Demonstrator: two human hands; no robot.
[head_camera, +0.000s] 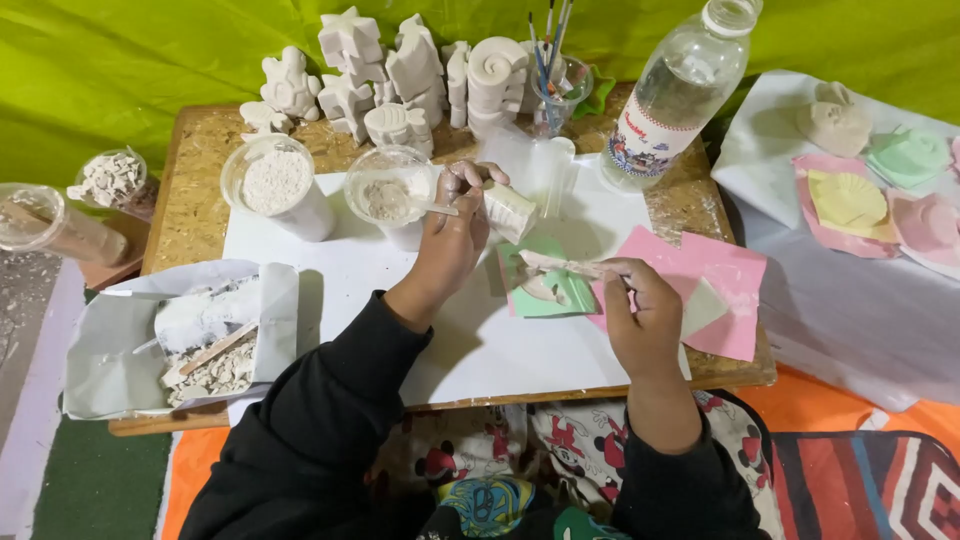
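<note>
Plaster piece (508, 210) is gripped by the left hand (455, 230); a stick (560, 265) is pinched over the green mould (545, 290) by the right hand (640, 315)

A clear plastic bottle (680, 90) leans at the table's far right — its label (648, 135) a white-and-red band

Green cloth backdrop (120, 60) behind a low chipboard table (190, 160) — orange floor mat (830, 400).

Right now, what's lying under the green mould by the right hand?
The green mould lies on the white sheet, its right edge meeting the pink sheet. A wooden stick crosses over it. Whatever lies directly beneath is covered.
</note>
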